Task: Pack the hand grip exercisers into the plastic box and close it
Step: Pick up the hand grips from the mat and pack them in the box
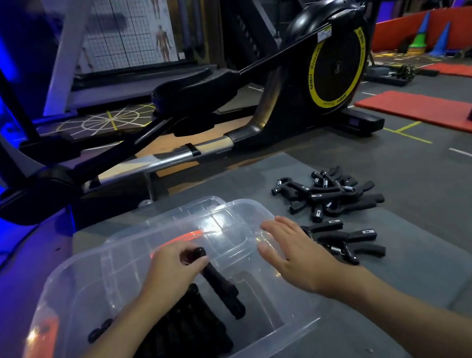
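Two piles of exercisers (pixel 328 192) on grey mat (pixel 411 259) | left hand (pixel 171 266) grips exerciser (pixel 220 283) | right hand (pixel 297 259) open

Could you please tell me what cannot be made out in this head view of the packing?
- Packed grips in the plastic box: count unclear, left forearm and glare cover them.
- Grips under the right hand: partly hidden.
- Box's near end: cut by the bottom edge.

One plastic box (pixel 69 285), two hands, and two loose exerciser piles (pixel 328 192).
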Action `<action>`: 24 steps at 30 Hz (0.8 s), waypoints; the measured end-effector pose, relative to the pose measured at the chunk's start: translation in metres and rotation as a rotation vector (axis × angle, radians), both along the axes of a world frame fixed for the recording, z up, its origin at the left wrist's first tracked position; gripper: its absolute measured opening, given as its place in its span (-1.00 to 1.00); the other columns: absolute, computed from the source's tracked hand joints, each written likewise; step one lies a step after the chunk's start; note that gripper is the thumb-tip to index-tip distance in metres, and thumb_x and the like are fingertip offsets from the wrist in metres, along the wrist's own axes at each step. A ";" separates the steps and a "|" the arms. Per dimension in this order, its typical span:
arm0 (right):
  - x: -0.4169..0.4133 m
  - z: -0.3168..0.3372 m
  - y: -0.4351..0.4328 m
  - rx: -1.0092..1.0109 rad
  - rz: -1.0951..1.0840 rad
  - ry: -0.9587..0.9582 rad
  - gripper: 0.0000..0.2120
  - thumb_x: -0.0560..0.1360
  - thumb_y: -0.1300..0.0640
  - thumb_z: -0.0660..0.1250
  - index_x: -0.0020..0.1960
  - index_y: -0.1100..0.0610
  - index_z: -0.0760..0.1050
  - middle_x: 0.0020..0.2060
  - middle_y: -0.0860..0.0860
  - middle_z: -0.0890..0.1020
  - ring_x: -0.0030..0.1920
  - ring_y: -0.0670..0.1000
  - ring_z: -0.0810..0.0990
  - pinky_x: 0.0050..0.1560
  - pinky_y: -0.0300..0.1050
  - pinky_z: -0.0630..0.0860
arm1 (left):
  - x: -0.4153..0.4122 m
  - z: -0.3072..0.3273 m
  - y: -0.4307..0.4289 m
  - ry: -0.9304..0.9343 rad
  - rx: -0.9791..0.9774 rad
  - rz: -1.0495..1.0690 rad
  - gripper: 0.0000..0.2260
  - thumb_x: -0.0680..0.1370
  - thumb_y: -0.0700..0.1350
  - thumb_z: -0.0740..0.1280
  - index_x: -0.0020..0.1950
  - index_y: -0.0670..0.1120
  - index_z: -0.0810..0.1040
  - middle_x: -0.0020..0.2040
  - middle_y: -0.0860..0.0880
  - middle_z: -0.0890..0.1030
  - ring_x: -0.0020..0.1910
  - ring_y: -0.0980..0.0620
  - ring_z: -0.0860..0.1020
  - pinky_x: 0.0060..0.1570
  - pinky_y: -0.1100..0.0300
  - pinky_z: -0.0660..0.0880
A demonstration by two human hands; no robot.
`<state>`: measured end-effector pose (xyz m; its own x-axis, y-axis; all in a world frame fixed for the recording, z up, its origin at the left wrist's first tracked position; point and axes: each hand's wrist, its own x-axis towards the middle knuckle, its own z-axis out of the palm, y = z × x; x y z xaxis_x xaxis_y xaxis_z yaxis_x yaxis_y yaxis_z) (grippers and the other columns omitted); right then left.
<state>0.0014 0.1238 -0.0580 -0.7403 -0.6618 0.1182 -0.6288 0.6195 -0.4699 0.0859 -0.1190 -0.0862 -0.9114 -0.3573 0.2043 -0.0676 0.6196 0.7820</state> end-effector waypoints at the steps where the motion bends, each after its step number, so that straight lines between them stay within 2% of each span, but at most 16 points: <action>1: 0.000 0.000 0.000 0.009 0.004 0.008 -0.49 0.62 -0.17 0.04 0.48 0.06 0.22 0.47 -0.11 0.28 0.54 -0.09 -0.02 0.47 -0.14 0.07 | 0.000 -0.005 -0.002 -0.020 -0.012 -0.004 -0.90 0.41 -0.19 0.53 -0.19 0.00 0.67 -0.24 0.13 0.67 -0.26 0.18 0.61 -0.13 0.20 0.54; 5: 0.000 0.001 0.001 0.021 -0.007 -0.001 -0.49 0.62 -0.18 0.04 0.48 0.04 0.22 0.47 -0.13 0.27 0.54 -0.12 -0.04 0.47 -0.09 0.11 | 0.002 -0.022 -0.008 -0.124 -0.064 -0.013 -0.92 0.41 -0.15 0.51 -0.26 -0.03 0.65 -0.31 0.05 0.67 -0.30 0.08 0.61 -0.14 0.06 0.56; 9: -0.001 -0.001 0.000 0.040 -0.010 0.001 -0.50 0.61 -0.19 0.05 0.46 0.04 0.25 0.45 -0.13 0.30 0.54 -0.12 -0.05 0.46 -0.07 0.14 | 0.005 -0.032 -0.010 -0.210 -0.084 -0.006 -0.95 0.41 -0.10 0.50 -0.23 -0.01 0.66 -0.31 0.08 0.66 -0.31 0.13 0.61 -0.16 0.09 0.57; 15: 0.000 -0.001 0.000 0.056 -0.028 -0.006 -0.48 0.60 -0.21 0.06 0.46 0.02 0.25 0.47 -0.13 0.29 0.54 -0.14 -0.08 0.44 0.00 0.20 | 0.003 -0.044 -0.010 -0.302 -0.196 -0.046 -0.92 0.43 -0.01 0.49 -0.13 0.07 0.63 -0.13 0.11 0.63 -0.10 0.09 0.59 0.03 0.08 0.52; 19: 0.001 0.000 0.000 0.062 -0.028 -0.011 -0.49 0.60 -0.21 0.06 0.46 0.02 0.26 0.47 -0.11 0.30 0.54 -0.13 -0.09 0.43 0.03 0.22 | 0.001 -0.052 -0.011 -0.358 -0.318 -0.055 -0.89 0.45 0.07 0.44 -0.09 0.07 0.62 -0.08 0.10 0.60 -0.04 0.04 0.57 0.01 0.06 0.51; 24: 0.002 0.001 0.000 0.054 -0.024 -0.011 -0.49 0.60 -0.20 0.07 0.46 0.04 0.26 0.47 -0.10 0.30 0.54 -0.12 -0.09 0.43 0.01 0.20 | 0.003 -0.054 -0.010 -0.363 -0.350 -0.037 -0.84 0.49 0.05 0.39 0.01 0.05 0.64 0.00 0.06 0.62 0.02 0.02 0.58 0.05 0.06 0.50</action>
